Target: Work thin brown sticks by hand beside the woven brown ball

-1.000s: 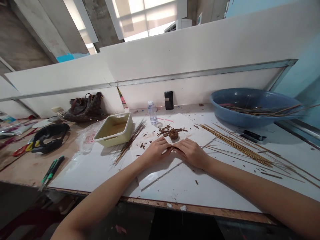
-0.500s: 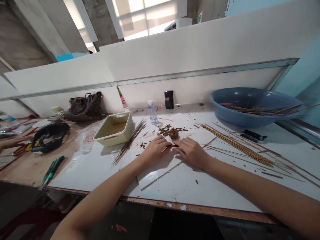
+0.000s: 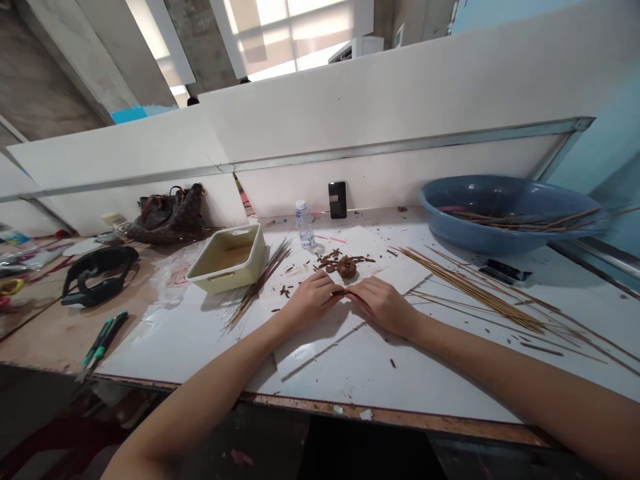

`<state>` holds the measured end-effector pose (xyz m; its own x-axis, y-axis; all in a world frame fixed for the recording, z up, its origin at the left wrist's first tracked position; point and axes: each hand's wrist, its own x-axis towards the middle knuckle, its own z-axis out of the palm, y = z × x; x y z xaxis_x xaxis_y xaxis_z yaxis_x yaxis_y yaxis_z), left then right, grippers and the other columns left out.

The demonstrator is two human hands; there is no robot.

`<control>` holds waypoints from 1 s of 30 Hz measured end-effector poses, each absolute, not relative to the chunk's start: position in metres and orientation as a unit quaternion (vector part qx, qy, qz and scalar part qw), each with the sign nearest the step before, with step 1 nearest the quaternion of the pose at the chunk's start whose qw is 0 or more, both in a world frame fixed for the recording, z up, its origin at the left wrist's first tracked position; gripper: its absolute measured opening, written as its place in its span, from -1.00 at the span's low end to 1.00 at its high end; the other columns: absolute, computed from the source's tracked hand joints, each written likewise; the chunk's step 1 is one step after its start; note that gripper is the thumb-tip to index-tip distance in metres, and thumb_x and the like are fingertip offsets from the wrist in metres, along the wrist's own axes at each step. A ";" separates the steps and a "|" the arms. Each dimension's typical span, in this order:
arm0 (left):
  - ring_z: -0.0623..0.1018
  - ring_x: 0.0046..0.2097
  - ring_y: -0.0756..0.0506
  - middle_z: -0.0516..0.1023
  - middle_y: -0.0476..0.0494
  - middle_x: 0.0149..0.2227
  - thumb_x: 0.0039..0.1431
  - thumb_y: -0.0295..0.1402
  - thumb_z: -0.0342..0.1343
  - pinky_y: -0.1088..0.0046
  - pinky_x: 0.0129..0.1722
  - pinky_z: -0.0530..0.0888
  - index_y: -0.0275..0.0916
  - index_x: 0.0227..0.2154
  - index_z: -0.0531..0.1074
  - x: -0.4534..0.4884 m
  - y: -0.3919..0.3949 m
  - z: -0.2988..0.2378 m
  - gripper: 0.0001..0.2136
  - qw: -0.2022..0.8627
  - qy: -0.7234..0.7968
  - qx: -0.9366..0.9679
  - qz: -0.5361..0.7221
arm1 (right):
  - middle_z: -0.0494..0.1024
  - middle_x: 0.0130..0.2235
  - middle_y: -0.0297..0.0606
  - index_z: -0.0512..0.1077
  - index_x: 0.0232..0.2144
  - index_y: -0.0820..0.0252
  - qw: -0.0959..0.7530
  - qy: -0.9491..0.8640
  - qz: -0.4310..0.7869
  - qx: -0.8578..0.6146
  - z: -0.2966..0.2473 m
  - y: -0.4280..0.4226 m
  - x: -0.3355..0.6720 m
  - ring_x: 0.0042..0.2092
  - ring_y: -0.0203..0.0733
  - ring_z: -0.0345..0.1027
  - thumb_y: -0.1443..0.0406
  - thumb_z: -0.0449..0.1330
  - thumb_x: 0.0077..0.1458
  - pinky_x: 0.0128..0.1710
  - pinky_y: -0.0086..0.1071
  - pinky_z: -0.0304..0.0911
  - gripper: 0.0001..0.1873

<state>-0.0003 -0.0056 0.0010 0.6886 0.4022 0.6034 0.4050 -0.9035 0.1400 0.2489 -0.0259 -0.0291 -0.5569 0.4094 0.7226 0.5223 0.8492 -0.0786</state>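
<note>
My left hand [image 3: 316,295] and my right hand [image 3: 383,303] meet low over the white work surface, fingertips nearly touching. Both are closed on a thin brown stick [image 3: 342,292], of which only a short dark piece shows between the fingers. Just beyond them sits a lump of brown dough [image 3: 346,267], with several small brown rolled pieces [image 3: 327,259] scattered beside it. To the right of my right hand lies a bundle of thin tan sticks [image 3: 465,287].
A cream plastic basket [image 3: 257,257] and darker sticks [image 3: 265,280] lie left. Behind stand a clear bottle [image 3: 305,227] and a phone [image 3: 337,200]. A blue basin [image 3: 500,233] holds sticks at right. Green-handled pliers [image 3: 106,339], a black headset-like frame [image 3: 100,273] and a handbag [image 3: 170,217] are farther left.
My right hand has shifted slightly left, closer to my left hand, so less of the stick shows. At the far left, another person's hand and the red-handled scissors have left that spot.
</note>
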 end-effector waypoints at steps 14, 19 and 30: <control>0.61 -0.06 -0.24 0.72 -0.24 -0.14 0.50 -0.25 0.23 0.14 0.00 0.58 -0.19 0.06 0.64 -0.003 -0.003 -0.002 -0.79 0.022 -0.250 -0.922 -0.296 | 0.68 -0.24 -0.14 0.53 0.02 0.19 0.376 -0.883 -0.062 -0.276 -0.031 -0.025 0.252 -0.21 0.02 0.54 0.30 0.06 0.59 -0.19 -0.10 0.45 -0.77; 0.60 -0.05 -0.23 0.73 -0.22 -0.16 0.55 -0.22 0.18 0.14 0.03 0.53 -0.20 0.01 0.66 -0.006 0.000 -0.002 -0.78 0.043 -0.266 -0.923 -0.274 | 0.71 -0.19 -0.12 0.52 0.05 0.20 0.376 -0.882 -0.057 -0.280 -0.032 -0.023 0.248 -0.19 0.03 0.56 0.28 0.08 0.58 -0.14 -0.11 0.43 -0.78; 0.62 -0.12 -0.23 0.73 -0.21 -0.22 0.54 -0.20 0.18 0.17 -0.05 0.56 -0.16 -0.03 0.68 -0.011 0.006 -0.005 -0.78 0.029 -0.297 -0.913 -0.278 | 0.74 -0.17 -0.15 0.55 0.02 0.16 0.386 -0.861 -0.075 -0.323 -0.024 -0.026 0.251 -0.17 0.00 0.54 0.29 0.12 0.56 0.09 -0.05 0.25 -0.80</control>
